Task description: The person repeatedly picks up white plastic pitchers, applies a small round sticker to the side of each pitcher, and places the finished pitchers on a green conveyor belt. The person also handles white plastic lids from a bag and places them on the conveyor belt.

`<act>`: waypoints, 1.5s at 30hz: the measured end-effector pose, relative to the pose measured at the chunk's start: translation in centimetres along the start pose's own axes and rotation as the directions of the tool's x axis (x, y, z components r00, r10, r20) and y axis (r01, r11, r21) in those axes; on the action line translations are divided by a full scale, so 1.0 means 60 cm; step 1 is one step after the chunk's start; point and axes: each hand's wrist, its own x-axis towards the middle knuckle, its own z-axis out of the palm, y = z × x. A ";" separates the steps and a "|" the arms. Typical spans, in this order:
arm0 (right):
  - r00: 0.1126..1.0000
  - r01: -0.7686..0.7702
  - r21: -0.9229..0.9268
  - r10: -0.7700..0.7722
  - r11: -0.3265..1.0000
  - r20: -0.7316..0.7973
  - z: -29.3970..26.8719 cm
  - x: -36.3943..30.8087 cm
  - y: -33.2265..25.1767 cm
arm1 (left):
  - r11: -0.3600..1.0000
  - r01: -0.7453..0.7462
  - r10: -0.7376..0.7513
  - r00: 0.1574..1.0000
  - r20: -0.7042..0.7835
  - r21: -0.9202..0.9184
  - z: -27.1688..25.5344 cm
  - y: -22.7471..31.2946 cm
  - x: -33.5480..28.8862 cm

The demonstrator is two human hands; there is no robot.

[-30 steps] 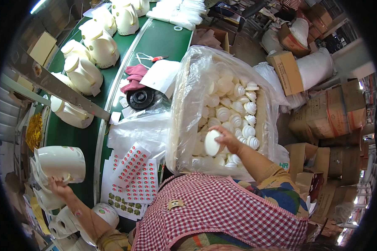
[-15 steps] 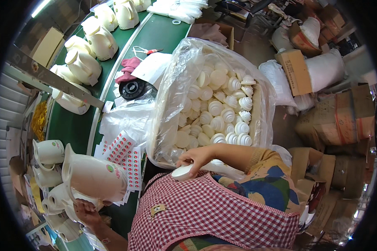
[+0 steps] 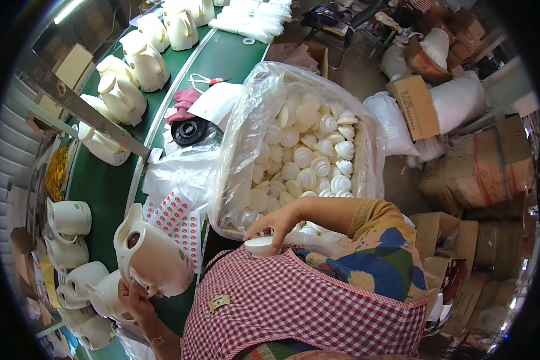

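My left hand (image 3: 139,302) is closed round the handle side of a cream-white plastic jug (image 3: 162,259), which lies tilted with its open mouth showing. Against the chequered apron, my right hand (image 3: 276,227) grips a round white lid (image 3: 261,246) by its edge. A large box lined with clear plastic (image 3: 375,153) stands just beyond the right hand. It holds many white stepped lids (image 3: 303,157) like the one in my fingers. Sheets of red and green round stickers (image 3: 189,237) lie beside the jug.
More white jugs stand on the green bench, some near left (image 3: 72,217) and others far left (image 3: 147,63). A metal bar (image 3: 90,117) crosses above it. A black round part (image 3: 188,131), a pink cloth (image 3: 185,103) and scissors lie farther back. Cardboard boxes (image 3: 477,165) and sacks fill the right.
The jug in my left hand has turned and tipped, so its mouth now faces up toward me. My right hand with the lid has shifted only slightly.
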 end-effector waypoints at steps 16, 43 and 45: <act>0.868 0.172 -0.160 -0.226 0.972 -0.442 -0.033 0.150 -0.212 | 0.964 0.204 -0.205 0.979 -0.015 0.172 -0.069 -0.082 0.089; 0.937 0.258 -0.916 -0.311 0.308 0.160 -0.078 0.474 -0.366 | 0.987 0.139 -0.156 0.948 0.277 0.080 -0.147 -0.093 0.103; 0.961 0.156 -0.933 -0.270 0.323 0.067 -0.079 0.468 -0.366 | 0.981 0.154 -0.182 0.946 0.270 0.121 -0.138 -0.084 0.110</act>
